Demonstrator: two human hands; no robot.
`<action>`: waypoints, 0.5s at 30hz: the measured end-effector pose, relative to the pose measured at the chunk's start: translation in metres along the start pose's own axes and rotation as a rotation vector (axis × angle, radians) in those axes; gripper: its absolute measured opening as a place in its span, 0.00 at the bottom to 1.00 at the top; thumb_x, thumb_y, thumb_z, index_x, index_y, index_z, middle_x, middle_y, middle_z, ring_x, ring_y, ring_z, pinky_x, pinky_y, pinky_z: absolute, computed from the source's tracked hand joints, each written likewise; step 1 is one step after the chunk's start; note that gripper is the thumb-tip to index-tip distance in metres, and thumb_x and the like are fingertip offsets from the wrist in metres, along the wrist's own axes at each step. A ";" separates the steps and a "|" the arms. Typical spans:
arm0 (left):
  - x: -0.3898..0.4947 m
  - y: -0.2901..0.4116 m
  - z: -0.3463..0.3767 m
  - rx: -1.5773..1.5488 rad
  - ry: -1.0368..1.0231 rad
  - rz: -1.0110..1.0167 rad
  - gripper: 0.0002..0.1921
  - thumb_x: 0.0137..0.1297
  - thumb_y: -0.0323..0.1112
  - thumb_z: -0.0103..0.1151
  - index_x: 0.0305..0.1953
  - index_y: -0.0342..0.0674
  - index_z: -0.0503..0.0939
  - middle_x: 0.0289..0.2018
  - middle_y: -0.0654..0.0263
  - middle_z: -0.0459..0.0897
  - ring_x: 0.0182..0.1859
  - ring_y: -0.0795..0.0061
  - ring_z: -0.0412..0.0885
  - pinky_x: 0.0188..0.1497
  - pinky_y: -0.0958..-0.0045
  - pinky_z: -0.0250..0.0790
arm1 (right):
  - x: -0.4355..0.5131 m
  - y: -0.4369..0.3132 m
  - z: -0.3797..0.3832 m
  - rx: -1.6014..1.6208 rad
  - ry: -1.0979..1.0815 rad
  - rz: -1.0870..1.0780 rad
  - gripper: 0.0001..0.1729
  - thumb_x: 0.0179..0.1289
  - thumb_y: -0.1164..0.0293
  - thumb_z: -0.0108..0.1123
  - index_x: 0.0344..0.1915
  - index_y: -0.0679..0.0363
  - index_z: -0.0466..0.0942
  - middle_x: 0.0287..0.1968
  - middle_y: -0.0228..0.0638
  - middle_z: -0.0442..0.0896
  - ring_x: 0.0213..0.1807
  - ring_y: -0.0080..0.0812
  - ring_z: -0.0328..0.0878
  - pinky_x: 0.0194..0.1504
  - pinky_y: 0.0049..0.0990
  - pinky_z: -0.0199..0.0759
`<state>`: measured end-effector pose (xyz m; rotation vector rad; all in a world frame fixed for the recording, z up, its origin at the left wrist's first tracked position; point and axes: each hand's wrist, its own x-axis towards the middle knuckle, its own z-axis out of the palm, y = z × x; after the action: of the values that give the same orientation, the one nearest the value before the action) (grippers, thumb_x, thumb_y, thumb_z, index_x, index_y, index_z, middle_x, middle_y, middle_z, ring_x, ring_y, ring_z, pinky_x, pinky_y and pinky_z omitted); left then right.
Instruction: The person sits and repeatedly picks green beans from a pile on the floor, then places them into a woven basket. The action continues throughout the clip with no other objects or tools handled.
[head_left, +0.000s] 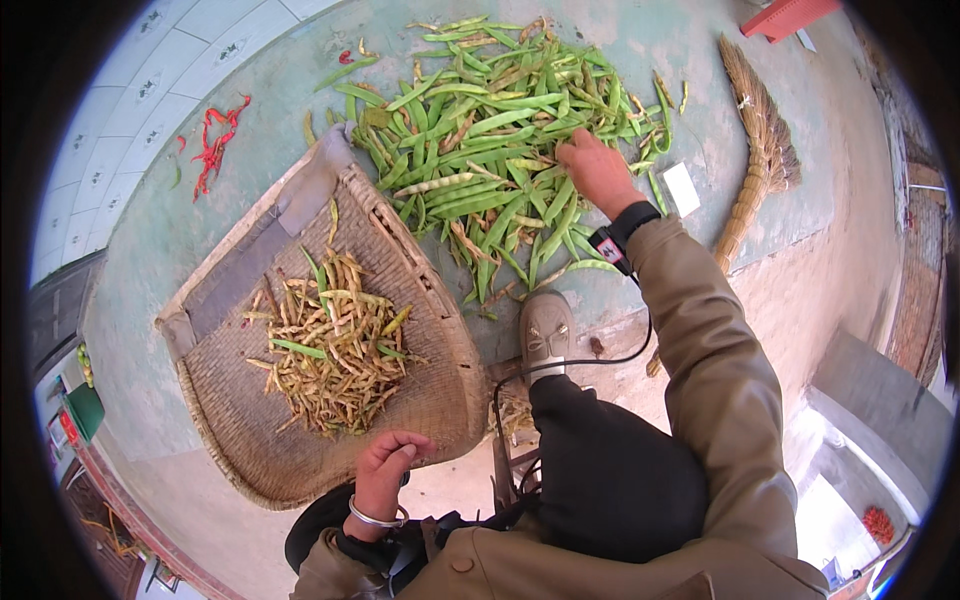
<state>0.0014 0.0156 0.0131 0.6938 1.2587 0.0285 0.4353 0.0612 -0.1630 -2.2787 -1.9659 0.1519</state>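
A large heap of green bean pods (480, 150), mixed with some dry brown ones, lies on the worn green floor. My right hand (596, 169) reaches onto the heap's right side, fingertips bent down among the pods; whether it grips one cannot be told. To the left sits a woven winnowing basket (442, 337) with grey cloth patches along one edge. It holds a pile of dry tan bean pods (337, 352) with a few green ones on top. Over the basket's near rim is my left hand (390, 465), its fingers curled and thumb near them; no pod shows clearly in it.
A straw hand broom (754, 161) lies at the right, and a white card (681, 190) beside the heap. Red chili peppers (214, 146) are on the floor at upper left. My shoe (546, 326) stands between basket and heap, with a black cable (577, 362) crossing it.
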 end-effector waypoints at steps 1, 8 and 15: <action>0.000 0.000 0.000 0.003 0.002 0.001 0.09 0.59 0.25 0.44 0.38 0.30 0.75 0.34 0.59 0.80 0.40 0.70 0.78 0.49 0.71 0.69 | -0.003 0.000 -0.004 0.081 -0.011 -0.023 0.06 0.51 0.73 0.53 0.31 0.55 0.73 0.31 0.39 0.73 0.34 0.44 0.75 0.34 0.39 0.69; -0.001 -0.005 -0.002 -0.033 -0.019 0.041 0.09 0.61 0.25 0.44 0.38 0.31 0.75 0.35 0.59 0.80 0.41 0.71 0.78 0.49 0.71 0.69 | 0.018 -0.002 -0.031 0.602 0.155 0.288 0.11 0.53 0.67 0.58 0.38 0.54 0.75 0.33 0.35 0.80 0.33 0.38 0.78 0.34 0.34 0.72; 0.001 -0.004 -0.005 -0.026 -0.019 -0.003 0.09 0.61 0.25 0.44 0.38 0.31 0.75 0.36 0.59 0.80 0.42 0.70 0.78 0.50 0.70 0.68 | 0.068 -0.007 -0.006 0.060 -0.061 0.185 0.12 0.51 0.63 0.59 0.37 0.51 0.77 0.34 0.35 0.80 0.38 0.40 0.77 0.35 0.36 0.70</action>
<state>-0.0043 0.0149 0.0095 0.6686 1.2396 0.0358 0.4391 0.1291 -0.1559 -2.4409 -1.7491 0.2982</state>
